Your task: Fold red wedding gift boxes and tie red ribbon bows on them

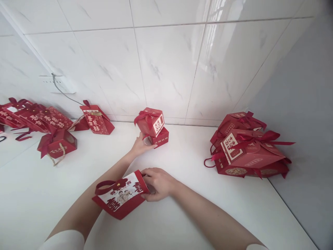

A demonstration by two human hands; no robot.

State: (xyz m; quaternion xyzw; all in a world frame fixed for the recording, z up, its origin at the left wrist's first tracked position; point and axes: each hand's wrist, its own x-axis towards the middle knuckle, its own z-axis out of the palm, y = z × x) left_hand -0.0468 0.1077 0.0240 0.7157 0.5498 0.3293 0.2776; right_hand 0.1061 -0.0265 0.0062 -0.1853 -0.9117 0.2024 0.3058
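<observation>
A red gift box with a white printed panel and a dark red ribbon loop is tilted in front of me. My right hand grips its right end, fingers at the back and thumb beneath. Farther off, a small red box with white lettering stands near the wall. Another red box, tied with a ribbon bow, rests tilted on top of it. My left hand is closed about the left side of the lower box, thumb along its front; some fingers are hidden behind the boxes.
Several red ribboned boxes are piled at the right. A tall printed box, a box with a cord handle and several leaning boxes occupy the left. A grey cable runs from a wall socket along the tiled wall.
</observation>
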